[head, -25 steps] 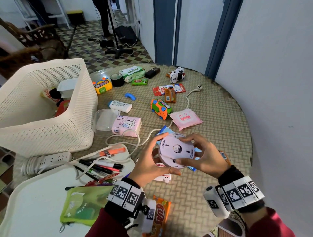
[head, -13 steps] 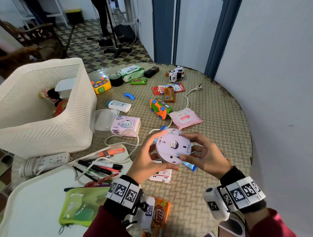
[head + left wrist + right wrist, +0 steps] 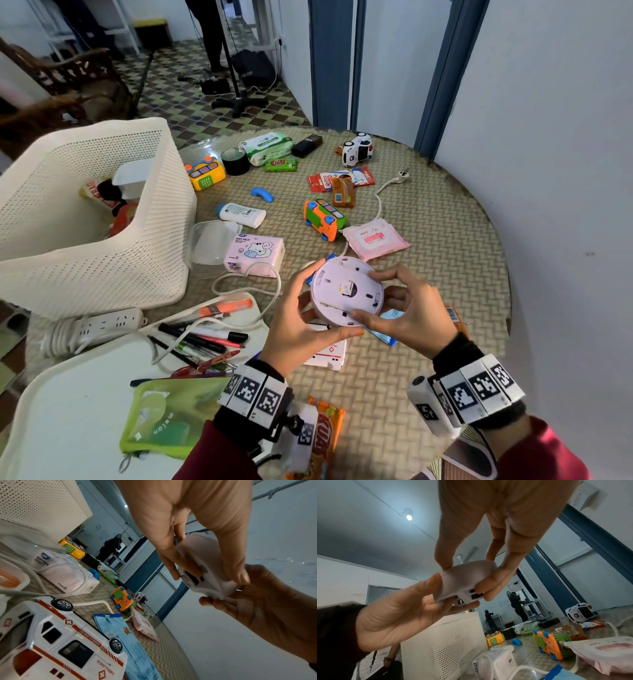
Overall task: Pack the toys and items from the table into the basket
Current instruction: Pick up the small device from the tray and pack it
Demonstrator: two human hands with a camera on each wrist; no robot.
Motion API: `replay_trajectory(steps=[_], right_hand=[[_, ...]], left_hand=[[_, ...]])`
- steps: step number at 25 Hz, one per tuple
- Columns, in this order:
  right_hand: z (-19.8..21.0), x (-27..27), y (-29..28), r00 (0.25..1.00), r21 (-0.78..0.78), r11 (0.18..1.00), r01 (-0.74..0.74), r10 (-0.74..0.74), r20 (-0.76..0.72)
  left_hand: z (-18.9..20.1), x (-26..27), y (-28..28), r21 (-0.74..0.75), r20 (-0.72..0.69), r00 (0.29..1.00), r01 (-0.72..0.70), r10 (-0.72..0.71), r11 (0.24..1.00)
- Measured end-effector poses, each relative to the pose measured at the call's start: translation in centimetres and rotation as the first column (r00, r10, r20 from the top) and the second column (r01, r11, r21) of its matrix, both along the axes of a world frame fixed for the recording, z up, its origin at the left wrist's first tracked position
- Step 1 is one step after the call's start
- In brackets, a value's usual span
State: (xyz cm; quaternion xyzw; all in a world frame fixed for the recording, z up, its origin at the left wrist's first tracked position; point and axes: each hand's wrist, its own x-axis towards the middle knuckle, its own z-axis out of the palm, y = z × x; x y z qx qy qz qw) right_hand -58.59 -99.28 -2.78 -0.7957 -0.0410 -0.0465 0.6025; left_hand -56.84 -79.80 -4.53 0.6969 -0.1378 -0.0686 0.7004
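A round white disc-shaped device [image 3: 346, 291] is held above the table's near middle, flat back facing up. My left hand [image 3: 301, 318] grips its left rim, thumb at the near edge and fingers curled behind. My right hand [image 3: 407, 308] pinches the right rim. The left wrist view shows the device [image 3: 205, 566] between the left hand's fingers [image 3: 171, 555] and the right hand [image 3: 265, 608]. Seen from the right wrist, the device [image 3: 465, 578] has dark slots on its side. The white mesh basket [image 3: 102, 274] stands at the left, with a few items inside.
On the woven table lie an orange-green toy bus [image 3: 325, 219], a police toy car [image 3: 356, 150], a pink tissue pack [image 3: 255, 253], a pink wipes pack [image 3: 375, 238] and a power strip [image 3: 106, 323]. A toy ambulance [image 3: 60, 642] lies below my hands. A white tray [image 3: 68, 411] holds pens.
Both hands kept hold of the disc, turned it a little and brought it slightly up and to the left. Nothing on the table moved.
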Motion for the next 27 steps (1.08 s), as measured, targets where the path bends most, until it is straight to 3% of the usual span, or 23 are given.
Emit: replay_trajectory(steps=[4, 10, 16, 21, 23, 27], right_hand=[[-0.6, -0.1, -0.6, 0.992, 0.326, 0.939, -0.111, 0.124, -0.018], [-0.9, -0.4, -0.7, 0.98, 0.396, 0.899, -0.186, 0.199, 0.01], [-1.4, -0.8, 1.6, 0.969, 0.577, 0.793, -0.196, 0.248, -0.012], [-0.8, -1.1, 2.6, 0.985, 0.501, 0.859, -0.103, 0.157, -0.066], [-0.9, -1.2, 2.8, 0.995, 0.367, 0.929, -0.051, 0.078, -0.06], [-2.1, -1.7, 3.4, 0.997, 0.128, 0.99, 0.051, -0.043, -0.063]], left_hand=[[0.1, 0.3, 0.1, -0.046, -0.079, 0.997, -0.021, 0.017, 0.999], [0.0, 0.3, 0.4, -0.003, -0.041, 0.997, 0.059, -0.059, 0.998], [0.0, -0.2, 0.5, 0.114, 0.088, 0.996, -0.001, -0.009, 0.993], [-0.4, -1.0, 1.3, 0.215, 0.044, 0.998, 0.024, -0.034, 0.976], [-0.7, -1.4, 1.6, 0.195, 0.007, 1.0, 0.021, -0.023, 0.981], [-0.6, -2.0, 3.4, 0.069, -0.116, 0.981, -0.151, 0.158, 0.986]])
